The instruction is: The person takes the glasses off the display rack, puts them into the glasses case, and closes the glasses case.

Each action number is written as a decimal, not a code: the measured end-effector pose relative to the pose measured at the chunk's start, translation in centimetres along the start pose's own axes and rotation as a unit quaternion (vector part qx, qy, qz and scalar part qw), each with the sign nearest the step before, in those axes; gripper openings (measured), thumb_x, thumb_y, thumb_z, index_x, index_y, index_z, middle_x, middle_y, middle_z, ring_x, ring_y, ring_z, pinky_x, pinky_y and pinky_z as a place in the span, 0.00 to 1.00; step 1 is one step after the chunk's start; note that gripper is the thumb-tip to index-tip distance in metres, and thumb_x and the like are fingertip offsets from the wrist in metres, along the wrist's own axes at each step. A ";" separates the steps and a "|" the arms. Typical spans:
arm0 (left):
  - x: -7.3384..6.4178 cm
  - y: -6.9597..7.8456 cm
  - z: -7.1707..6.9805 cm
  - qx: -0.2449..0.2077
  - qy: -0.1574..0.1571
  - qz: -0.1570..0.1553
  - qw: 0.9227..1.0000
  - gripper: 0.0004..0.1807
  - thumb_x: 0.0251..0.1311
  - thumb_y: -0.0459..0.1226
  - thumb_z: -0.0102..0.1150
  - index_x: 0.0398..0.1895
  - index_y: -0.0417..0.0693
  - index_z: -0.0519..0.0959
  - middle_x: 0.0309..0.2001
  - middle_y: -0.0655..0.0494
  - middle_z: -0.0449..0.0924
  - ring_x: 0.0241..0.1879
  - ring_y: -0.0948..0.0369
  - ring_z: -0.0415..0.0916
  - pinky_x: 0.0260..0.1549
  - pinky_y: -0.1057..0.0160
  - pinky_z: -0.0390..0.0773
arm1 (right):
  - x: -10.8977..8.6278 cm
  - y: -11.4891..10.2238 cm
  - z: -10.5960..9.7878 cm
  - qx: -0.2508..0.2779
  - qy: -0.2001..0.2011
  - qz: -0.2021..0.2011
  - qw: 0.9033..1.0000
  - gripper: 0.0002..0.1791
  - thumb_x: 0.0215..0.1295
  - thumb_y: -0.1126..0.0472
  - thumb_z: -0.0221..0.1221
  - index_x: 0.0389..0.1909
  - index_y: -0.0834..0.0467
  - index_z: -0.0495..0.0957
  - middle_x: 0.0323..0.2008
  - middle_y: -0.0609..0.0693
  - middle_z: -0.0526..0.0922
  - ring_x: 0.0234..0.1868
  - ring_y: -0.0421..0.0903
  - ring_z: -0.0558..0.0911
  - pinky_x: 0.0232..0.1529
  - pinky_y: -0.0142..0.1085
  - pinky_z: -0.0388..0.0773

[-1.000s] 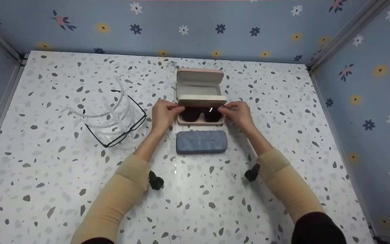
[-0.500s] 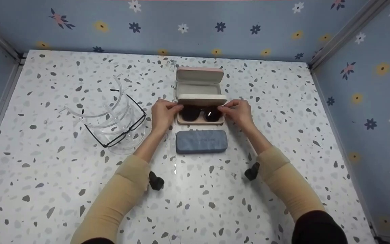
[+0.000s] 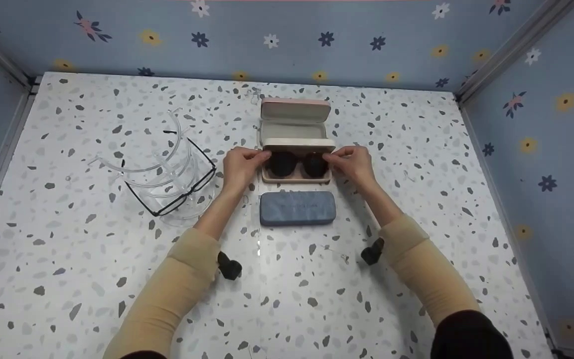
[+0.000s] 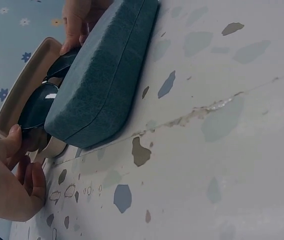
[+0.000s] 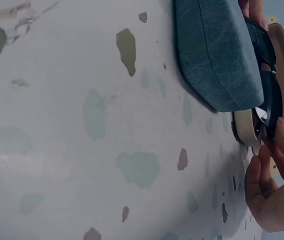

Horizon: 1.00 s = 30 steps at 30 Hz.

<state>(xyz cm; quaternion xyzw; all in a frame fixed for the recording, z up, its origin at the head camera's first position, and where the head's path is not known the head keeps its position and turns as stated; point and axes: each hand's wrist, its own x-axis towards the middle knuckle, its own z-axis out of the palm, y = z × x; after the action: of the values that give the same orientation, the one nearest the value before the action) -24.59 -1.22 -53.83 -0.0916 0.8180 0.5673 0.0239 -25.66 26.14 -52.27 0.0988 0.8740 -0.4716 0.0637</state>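
Dark-lensed sunglasses (image 3: 283, 164) lie at the centre of the frame, directly between both hands, long axis running left to right, over the base of an open beige hard-shell case (image 3: 298, 142) (whether they touch its floor, I cannot tell). Neither hand is nearer: the left hand (image 3: 241, 167) and right hand (image 3: 356, 165) each pinch one outer end. Compared with half a second ago, the lenses look rounder, and the right-hand lens's white glint has gone in the head view.

Muted light leaves a soft shadow on the tabletop (image 5: 207, 215) and glints on the sunglasses (image 4: 36, 106).
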 end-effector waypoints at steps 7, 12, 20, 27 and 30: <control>0.1 -0.2 0.2 0.023 0.007 0.006 1.000 0.13 0.61 0.44 0.73 0.42 0.45 0.91 0.45 0.47 0.91 0.48 0.53 0.85 0.51 0.57 0.80 | 0.2 0.1 0.2 -0.027 0.011 -0.011 1.000 0.14 0.60 0.52 0.75 0.29 0.59 0.87 0.18 0.35 0.79 0.22 0.33 0.75 0.24 0.24 0.71; 0.1 -0.2 0.2 0.027 0.005 0.007 1.000 0.13 0.62 0.45 0.72 0.42 0.46 0.91 0.45 0.47 0.91 0.47 0.53 0.85 0.50 0.57 0.81 | 0.3 0.3 0.2 -0.031 0.013 -0.019 0.999 0.12 0.58 0.53 0.76 0.26 0.57 0.86 0.18 0.35 0.79 0.22 0.34 0.75 0.24 0.24 0.70; 0.0 -0.3 0.3 0.042 0.014 0.018 0.999 0.12 0.62 0.44 0.71 0.40 0.46 0.91 0.41 0.47 0.91 0.42 0.54 0.84 0.42 0.62 0.77 | 0.3 0.5 0.0 -0.028 0.006 -0.029 0.999 0.11 0.59 0.56 0.75 0.31 0.60 0.87 0.21 0.36 0.81 0.24 0.33 0.75 0.25 0.24 0.71; -0.2 -0.5 0.2 0.041 0.025 0.023 0.999 0.13 0.60 0.44 0.73 0.39 0.44 0.91 0.39 0.46 0.90 0.40 0.54 0.83 0.40 0.64 0.76 | 0.1 0.5 -0.4 0.013 -0.009 -0.014 1.000 0.14 0.63 0.54 0.73 0.37 0.62 0.86 0.28 0.42 0.82 0.26 0.35 0.80 0.28 0.25 0.77; -0.4 -0.5 0.0 0.036 0.015 0.017 0.999 0.14 0.59 0.45 0.74 0.41 0.43 0.90 0.40 0.45 0.89 0.38 0.57 0.80 0.38 0.66 0.74 | 0.1 0.3 -0.8 0.035 -0.020 -0.003 0.999 0.20 0.64 0.50 0.71 0.45 0.62 0.84 0.35 0.46 0.81 0.29 0.38 0.82 0.30 0.27 0.79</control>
<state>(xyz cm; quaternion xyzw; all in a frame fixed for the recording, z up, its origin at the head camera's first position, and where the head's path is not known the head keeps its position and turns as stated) -24.13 -1.34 -54.24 -0.0851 0.8396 0.5364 0.0054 -25.73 27.00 -52.07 0.0890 0.8560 -0.5035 0.0758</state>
